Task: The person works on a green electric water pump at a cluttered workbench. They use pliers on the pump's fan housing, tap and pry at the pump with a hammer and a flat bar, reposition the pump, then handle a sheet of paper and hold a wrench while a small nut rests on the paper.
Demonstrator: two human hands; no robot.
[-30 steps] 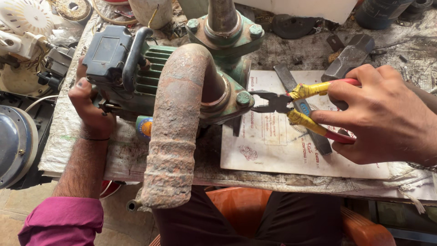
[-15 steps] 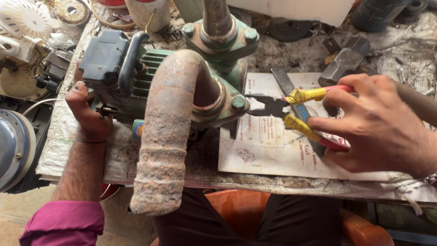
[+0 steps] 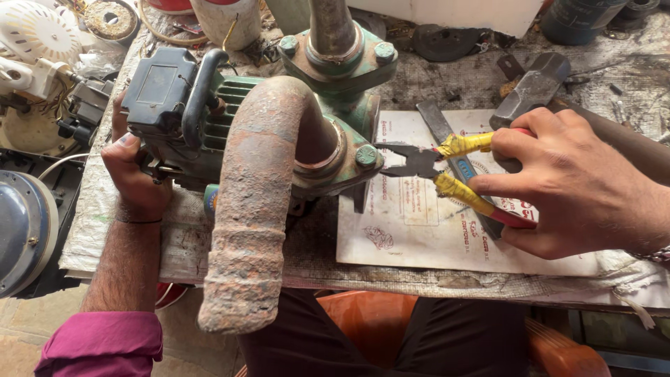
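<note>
My left hand (image 3: 136,178) grips the dark motor end of the green pump (image 3: 230,126), fingers wrapped around its left side. The pump sits toward the left of the tabletop (image 3: 125,230), and its rusty bent pipe (image 3: 255,202) curves down past the near edge toward me. My right hand (image 3: 572,185) is closed around the yellow-and-red handles of the pliers (image 3: 447,164). Their dark tips are parted a little and point left, right at a bolt (image 3: 366,155) on the pump's flange; I cannot tell if they touch it. Under the pliers lies a printed sheet (image 3: 419,230), with a flat metal blade (image 3: 453,157) on it. A hammer (image 3: 534,87) lies near the far right, just above my right hand.
</note>
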